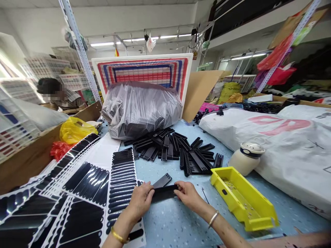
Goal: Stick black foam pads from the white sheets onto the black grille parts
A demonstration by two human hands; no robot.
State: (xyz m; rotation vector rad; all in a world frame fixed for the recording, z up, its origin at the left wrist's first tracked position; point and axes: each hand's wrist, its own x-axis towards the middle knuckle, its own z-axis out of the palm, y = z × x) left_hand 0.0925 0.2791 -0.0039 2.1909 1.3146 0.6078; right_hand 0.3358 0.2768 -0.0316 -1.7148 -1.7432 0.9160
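Head view shows a person holding a flat black strip (164, 193) above the table (176, 227), around the middle of its near edge. The left grip (142, 199) is closed on the strip's left end, thumb on the near side. The right grip (188, 194) pinches the right end. If one side pulls harder, the strip could twist, bend or slip out of the fingers.

A toothed black piece (163, 180) sits just past the strip, toward the far edge. A small push could knock it askew. Farther back, a messy pile of black pieces (165, 144) could slide if one is tugged from the bottom.

On the table's left side, sheets of black strips (121, 193) lie on top of each other. The left arm is over one, so its gold bangle (118, 236) could catch and drag it. It is hard to tell if they touch.

Toward the near right corner, a yellow bin (267, 208) holds tiny gold bits (248, 206). The right elbow could bump it and spill them. The cream bottle (244, 162) just behind could tip if the bin gets shoved back.
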